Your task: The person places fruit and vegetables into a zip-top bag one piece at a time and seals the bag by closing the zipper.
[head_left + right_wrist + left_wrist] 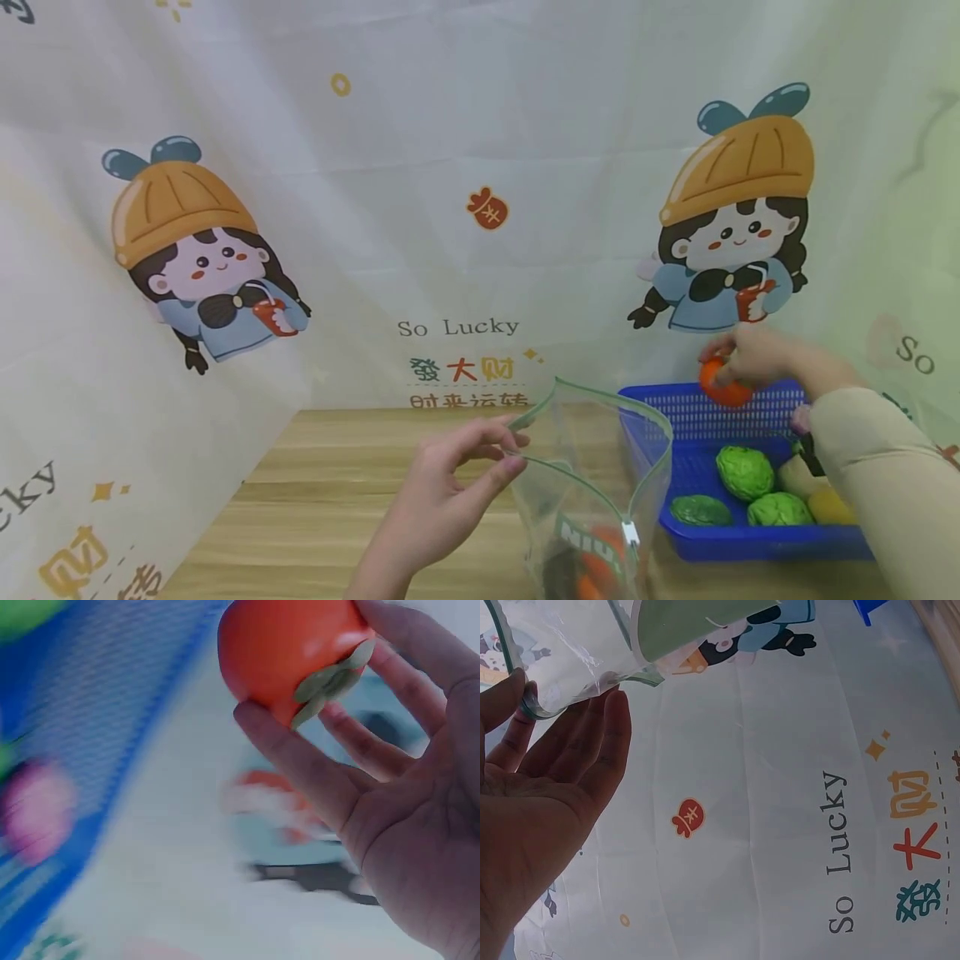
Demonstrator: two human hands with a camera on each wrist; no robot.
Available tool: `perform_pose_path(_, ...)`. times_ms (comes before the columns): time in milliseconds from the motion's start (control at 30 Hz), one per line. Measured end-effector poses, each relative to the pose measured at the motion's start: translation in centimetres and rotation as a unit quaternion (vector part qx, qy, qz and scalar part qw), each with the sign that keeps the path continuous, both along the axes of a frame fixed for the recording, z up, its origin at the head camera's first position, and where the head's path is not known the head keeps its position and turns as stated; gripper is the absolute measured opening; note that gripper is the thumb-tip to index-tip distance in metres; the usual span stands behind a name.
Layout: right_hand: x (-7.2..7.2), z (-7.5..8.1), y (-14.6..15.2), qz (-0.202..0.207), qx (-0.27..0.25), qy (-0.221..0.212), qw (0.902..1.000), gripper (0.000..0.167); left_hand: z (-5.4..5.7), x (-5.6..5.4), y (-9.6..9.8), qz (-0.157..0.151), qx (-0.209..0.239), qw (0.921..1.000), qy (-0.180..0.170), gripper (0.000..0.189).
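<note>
You're at a small booth-type set-up, i.e. a tabletop w/ cloth walls; can't tell if the bldg. is a home, lab or shop. Creased, pale printed cloth (390,208) hangs in front of you & on L and R sides, w/ cartoon figs. (213,287) and "So Lucky" lettering (458,327). It backs right onto your wood-grain tabletop (337,475).

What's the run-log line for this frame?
left hand: pinches clear bag at rim | bag mouth: open | right hand: holds orange-red fruit by blue basket
</note>
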State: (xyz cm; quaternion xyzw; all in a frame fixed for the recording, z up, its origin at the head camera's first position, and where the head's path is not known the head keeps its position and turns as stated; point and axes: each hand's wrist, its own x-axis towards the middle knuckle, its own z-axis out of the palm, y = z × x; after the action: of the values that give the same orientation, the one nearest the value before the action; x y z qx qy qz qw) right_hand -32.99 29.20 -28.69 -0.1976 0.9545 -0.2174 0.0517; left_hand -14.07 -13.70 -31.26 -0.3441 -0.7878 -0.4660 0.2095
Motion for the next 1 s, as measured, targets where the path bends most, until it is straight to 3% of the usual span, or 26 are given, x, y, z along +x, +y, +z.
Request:
perform_pose_path(100, 3.0, 1.3, -2.5, -0.009, -0.009, 0.115, 0.9933, 0.042, -0.1, 0.1, 0.0, 0.003, 0.0, 1.0, -0.007, 0.009)
perform_pose_path(233, 9.6, 2.1, -6.3, -0.011, -0.073, 0.239, 0.9683, 0.043, -0.1, 0.2, 0.0, 0.002, -0.001, 0.9999, -0.011, 0.008)
perform_pose_path(300, 12.7, 1.6, -7.7, 0.0, -0.124, 0.303, 0.9448, 0.046, -0.1, 0.3, 0.0, 0.001, -0.001, 1.0, -0.01, 0.008)
perform_pose_path(433, 17.5, 1.2, -9.7, 0.007, -0.202, 0.423, 0.8835, 0.058, 0.1, 0.3, -0.1, -0.003, 0.004, 1.0, -0.001, 0.009)
perform_pose_path(533, 20.0, 1.7, -10.8, -0.015, -0.245, 0.463, 0.8515, 0.064, 0.3, 0.2, 0.0, -0.009, 0.006, 0.9999, 0.009, 0.009)
perform_pose_path(600, 21.0, 2.0, -11.5, -0.02, -0.269, 0.472, 0.8394, 0.065, 0.4, 0.2, 0.0, -0.012, 0.006, 0.9998, 0.017, 0.008)
perform_pose_path(700, 21.8, 2.1, -12.5, 0.005, -0.293, 0.447, 0.845, 0.065, 0.3, 0.1, 0.0, -0.013, 0.007, 0.9995, 0.027, 0.008)
perform_pose_path(867, 21.2, 1.2, -14.0, 0.074, -0.282, 0.368, 0.8827, 0.064, 0.2, 0.2, 0.0, -0.011, 0.021, 0.9994, 0.024, 0.01)
perform_pose_path(1000, 20.2, 0.4, -14.7, 0.1, -0.268, 0.293, 0.9122, 0.055, 0.2, 0.2, 0.2, -0.016, 0.042, 0.9989, 0.01, 0.01)
